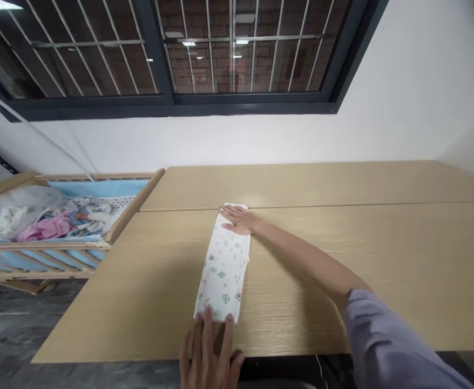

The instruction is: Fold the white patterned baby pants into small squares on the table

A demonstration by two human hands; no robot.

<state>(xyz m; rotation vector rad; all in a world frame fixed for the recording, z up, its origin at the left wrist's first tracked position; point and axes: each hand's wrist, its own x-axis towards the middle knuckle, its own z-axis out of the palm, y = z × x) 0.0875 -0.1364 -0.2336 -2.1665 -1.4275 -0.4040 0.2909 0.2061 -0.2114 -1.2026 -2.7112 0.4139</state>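
A white cloth (224,270) with small green and brown prints lies on the wooden table, folded into a long flat strip. Its length runs away from me, leaning slightly right. My right hand (239,220) rests flat on its far end, fingers stretched to the left. At the near end, the fingertips of my left hand (208,351) touch the cloth's edge, with the fingers spread apart. Neither hand grips the cloth. The cloth's far right corner is partly hidden under my right hand.
The pale wooden table (342,259) has a seam across its far part. To the left stands a wooden crib (70,246) with blue lining, holding a heap of clothes (51,224) and clear plastic. Behind the table is a white wall (237,140) below a barred window (245,105).
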